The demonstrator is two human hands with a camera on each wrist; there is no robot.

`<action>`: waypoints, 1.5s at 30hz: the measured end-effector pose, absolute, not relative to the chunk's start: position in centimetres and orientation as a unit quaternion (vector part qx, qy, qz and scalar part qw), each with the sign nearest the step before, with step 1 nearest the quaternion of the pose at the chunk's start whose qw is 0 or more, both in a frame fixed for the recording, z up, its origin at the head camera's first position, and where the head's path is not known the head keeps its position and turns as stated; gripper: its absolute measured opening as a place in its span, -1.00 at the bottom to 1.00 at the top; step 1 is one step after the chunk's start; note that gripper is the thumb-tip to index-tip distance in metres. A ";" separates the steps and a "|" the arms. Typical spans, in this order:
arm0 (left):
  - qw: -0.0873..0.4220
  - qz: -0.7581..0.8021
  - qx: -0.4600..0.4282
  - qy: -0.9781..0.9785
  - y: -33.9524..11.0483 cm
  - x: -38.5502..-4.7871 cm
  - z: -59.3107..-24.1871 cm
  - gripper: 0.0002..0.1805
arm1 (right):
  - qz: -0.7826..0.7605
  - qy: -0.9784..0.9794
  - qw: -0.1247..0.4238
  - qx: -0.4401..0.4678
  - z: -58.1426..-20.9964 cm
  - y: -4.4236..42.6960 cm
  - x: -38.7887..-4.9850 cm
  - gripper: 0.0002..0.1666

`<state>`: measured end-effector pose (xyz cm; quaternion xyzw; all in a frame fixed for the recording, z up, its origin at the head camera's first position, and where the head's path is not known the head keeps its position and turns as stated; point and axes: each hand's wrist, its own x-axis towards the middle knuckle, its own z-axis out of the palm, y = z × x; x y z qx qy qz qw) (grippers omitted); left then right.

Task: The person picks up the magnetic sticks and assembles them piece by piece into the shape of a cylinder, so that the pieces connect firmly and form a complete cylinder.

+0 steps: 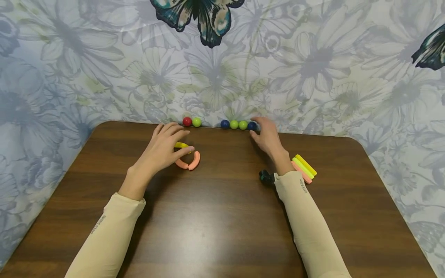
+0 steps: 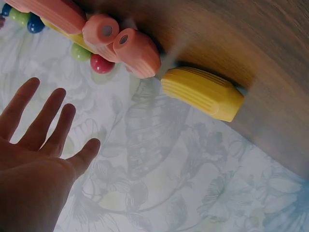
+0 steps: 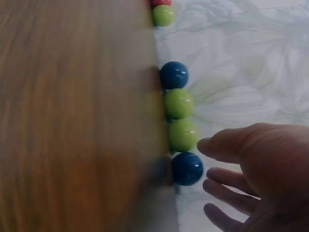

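Note:
My left hand (image 1: 163, 148) hovers with spread fingers over curved pieces, one yellow (image 1: 181, 145) and two salmon (image 1: 194, 160); the left wrist view shows the same hand (image 2: 43, 159) holding nothing, a yellow piece (image 2: 203, 93) beyond it. At the table's far edge, my right hand (image 1: 267, 137) is beside the right-hand dark blue ball (image 1: 252, 126). In the right wrist view, thumb and fingers of this hand (image 3: 260, 174) are apart near that blue ball (image 3: 187, 168); contact is unclear. Two green balls (image 3: 179, 103) and another blue ball (image 3: 174, 75) adjoin it in a row.
A red ball (image 1: 187, 121) and a green ball (image 1: 196, 122) sit left of the row along the far edge of the brown table (image 1: 208, 200). Yellow, lime and salmon sticks (image 1: 304, 166) lie by the right forearm. Behind the table is a floral backdrop (image 1: 313, 77).

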<state>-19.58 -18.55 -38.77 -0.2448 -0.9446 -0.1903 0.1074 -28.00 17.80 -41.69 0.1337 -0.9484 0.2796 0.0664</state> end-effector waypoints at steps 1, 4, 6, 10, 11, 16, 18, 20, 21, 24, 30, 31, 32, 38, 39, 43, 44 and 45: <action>0.112 -0.192 -0.247 -0.943 -18.5 -19.5 -38.8 -0.39 | 0.280 -0.948 0.065 0.135 -41.9 17.8 -28.1 -0.43; 0.119 -0.192 -0.251 -0.941 -18.5 -19.5 -38.9 -0.43 | 0.279 -0.949 0.060 0.135 -42.6 17.8 -28.2 -0.44; 0.121 -0.190 -0.253 -0.941 -18.4 -19.4 -39.1 -0.45 | 0.281 -0.949 0.061 0.131 -42.8 17.8 -28.2 -0.43; 0.118 -0.195 -0.252 -0.940 -18.1 -19.2 -39.5 -0.51 | 0.281 -0.949 0.073 0.122 -43.2 17.9 -28.3 -0.43; 0.118 -0.197 -0.250 -0.941 -17.9 -19.1 -39.5 -0.52 | 0.283 -0.948 0.078 0.121 -43.2 17.9 -28.3 -0.43; 0.113 -0.214 -0.243 -0.940 -16.8 -18.5 -39.9 -0.64 | 0.294 -0.944 0.091 0.120 -43.5 17.9 -28.6 -0.51; 0.104 -0.214 -0.242 -0.941 -16.3 -18.2 -40.1 -0.69 | 0.302 -0.941 0.095 0.118 -43.5 17.8 -28.7 -0.55; 0.092 -0.214 -0.241 -0.942 -15.8 -18.0 -40.3 -0.75 | 0.306 -0.940 0.099 0.116 -43.5 17.7 -28.8 -0.57; 0.085 -0.214 -0.238 -0.943 -15.6 -17.8 -40.4 -0.77 | 0.306 -0.940 0.101 0.115 -43.5 17.7 -28.9 -0.57; 0.065 -0.211 -0.225 -0.949 -15.1 -17.4 -40.8 -0.82 | 0.301 -0.941 0.103 0.116 -43.6 17.7 -29.0 -0.53; 0.058 -0.198 -0.234 -0.950 -14.3 -17.0 -41.2 -0.71 | 0.303 -0.939 0.105 0.123 -43.8 17.5 -29.4 -0.49; 0.059 -0.194 -0.238 -0.950 -14.2 -16.9 -41.3 -0.70 | 0.306 -0.938 0.105 0.123 -43.8 17.5 -29.4 -0.50; 0.058 -0.192 -0.242 -0.949 -14.1 -16.9 -41.3 -0.70 | 0.309 -0.937 0.104 0.123 -43.9 17.4 -29.4 -0.50; 0.046 -0.209 -0.263 -0.941 -13.3 -16.8 -41.3 -0.73 | 0.327 -0.932 0.108 0.115 -44.1 17.3 -29.5 -0.52; 0.043 -0.214 -0.265 -0.939 -13.2 -16.8 -41.3 -0.73 | 0.330 -0.931 0.111 0.114 -44.1 17.3 -29.5 -0.53; 0.038 -0.216 -0.257 -0.941 -13.0 -16.8 -41.3 -0.72 | 0.347 -0.922 0.129 0.111 -44.3 17.3 -29.6 -0.59; 0.038 -0.215 -0.255 -0.942 -13.0 -16.8 -41.2 -0.72 | 0.353 -0.919 0.133 0.112 -44.3 17.3 -29.6 -0.60; 0.038 -0.213 -0.252 -0.943 -12.9 -16.8 -41.2 -0.72 | 0.358 -0.917 0.137 0.114 -44.3 17.3 -29.7 -0.62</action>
